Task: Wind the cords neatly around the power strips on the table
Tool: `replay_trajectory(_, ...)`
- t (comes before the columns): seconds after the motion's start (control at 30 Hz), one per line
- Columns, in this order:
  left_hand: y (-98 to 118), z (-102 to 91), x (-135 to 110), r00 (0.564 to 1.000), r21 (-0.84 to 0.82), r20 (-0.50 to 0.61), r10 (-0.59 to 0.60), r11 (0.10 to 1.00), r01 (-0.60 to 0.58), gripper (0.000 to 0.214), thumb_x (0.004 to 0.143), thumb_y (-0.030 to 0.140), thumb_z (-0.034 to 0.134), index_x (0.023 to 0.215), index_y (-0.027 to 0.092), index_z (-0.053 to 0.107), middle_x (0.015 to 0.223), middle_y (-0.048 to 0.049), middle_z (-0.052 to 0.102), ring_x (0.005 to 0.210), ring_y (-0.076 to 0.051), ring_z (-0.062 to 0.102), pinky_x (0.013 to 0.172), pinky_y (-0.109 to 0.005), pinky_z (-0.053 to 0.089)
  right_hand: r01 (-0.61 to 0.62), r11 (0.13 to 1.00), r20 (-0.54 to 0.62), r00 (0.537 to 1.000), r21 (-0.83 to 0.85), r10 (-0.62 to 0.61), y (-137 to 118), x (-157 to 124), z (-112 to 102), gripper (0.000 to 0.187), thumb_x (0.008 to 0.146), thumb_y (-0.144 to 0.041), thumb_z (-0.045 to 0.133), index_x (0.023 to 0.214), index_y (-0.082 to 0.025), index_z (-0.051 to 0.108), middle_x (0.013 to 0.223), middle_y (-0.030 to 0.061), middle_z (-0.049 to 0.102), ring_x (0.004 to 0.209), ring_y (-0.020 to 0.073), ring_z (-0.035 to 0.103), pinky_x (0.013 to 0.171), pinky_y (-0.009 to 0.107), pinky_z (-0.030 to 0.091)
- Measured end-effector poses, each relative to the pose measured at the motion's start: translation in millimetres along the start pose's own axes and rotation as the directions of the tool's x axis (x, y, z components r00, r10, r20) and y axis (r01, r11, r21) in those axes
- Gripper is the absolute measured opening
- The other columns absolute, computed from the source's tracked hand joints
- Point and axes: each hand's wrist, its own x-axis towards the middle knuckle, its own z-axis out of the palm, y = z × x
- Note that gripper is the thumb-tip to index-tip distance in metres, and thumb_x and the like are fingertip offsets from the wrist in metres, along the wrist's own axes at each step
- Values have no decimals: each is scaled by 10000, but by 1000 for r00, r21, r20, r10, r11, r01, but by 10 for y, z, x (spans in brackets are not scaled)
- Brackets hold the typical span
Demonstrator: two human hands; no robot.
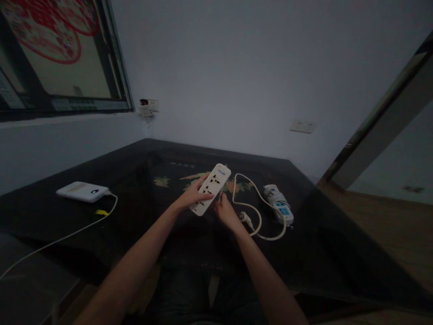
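A white power strip (215,184) with several sockets is tilted above the dark table, its far end pointing up and to the right. My left hand (192,195) grips it from the left side, with the thumb lying across the socket face. Close to the strip's lower right edge is my right hand (223,210), fingers curled in; a thin dark shape shows at the fingertips, too dim to name. A white cord (259,212) loops on the table to the right, and its plug (246,219) lies beside my right wrist.
A second power strip (283,212), blue and white with its cord wrapped round it, lies on the right of the dark table (135,167). At left sits a white box-like device (83,191) with a cable, near a yellow scrap (102,212). Wall sockets (302,126) are behind.
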Motion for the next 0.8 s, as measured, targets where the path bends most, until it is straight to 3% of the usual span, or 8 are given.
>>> replay_trajectory(0.13,-11,-65,15,999,82,-17,35,996,-34,890,650,294,733,1427,191,311,1400,-142,473,1191,-294,528,980,-436,423,14,958,6,1000,-287,-13,-75,-150,-222,402,862,-148,489,1263,-162,452,1104,148,661,1017,247,633,816,337,459)
replay_trajectory(0.27,-60,-53,32,998,198,-20,65,978,-60,859,657,267,721,1419,205,330,1445,-142,418,1231,-288,500,1008,-432,399,16,841,23,1000,-541,-5,-162,-317,-429,254,884,-186,477,1119,-163,571,1035,186,678,988,322,644,800,401,443)
replay_trajectory(0.4,-111,-25,30,998,286,-27,58,957,-48,824,654,264,724,1393,209,363,1342,-126,534,1138,-269,574,962,-416,435,64,723,76,997,-687,-15,-255,-457,-601,271,884,-156,456,1111,-176,602,1027,191,681,965,342,648,778,421,436)
replay_trajectory(0.5,-143,-35,19,996,335,-73,44,942,-17,748,640,270,733,1323,191,438,1168,-112,641,1011,-270,630,898,-420,468,147,683,167,985,-715,-37,-326,-570,-744,297,869,-132,482,1115,-218,624,1043,139,692,976,302,647,783,373,429)
replay_trajectory(0.6,-165,-63,20,995,364,-98,33,931,5,650,627,277,735,1230,178,513,1025,-88,682,909,-265,650,843,-417,487,220,678,210,973,-701,-98,-379,-670,-936,208,882,-204,516,1021,-233,669,993,88,710,958,255,647,761,314,417)
replay_trajectory(0.8,-141,-69,34,999,361,-19,35,932,-25,644,620,285,741,1232,195,560,1131,-100,658,976,-269,631,877,-415,480,388,771,94,913,-505,-398,-354,-706,-1395,204,864,-339,561,790,-211,703,790,45,706,740,183,617,670,277,400)
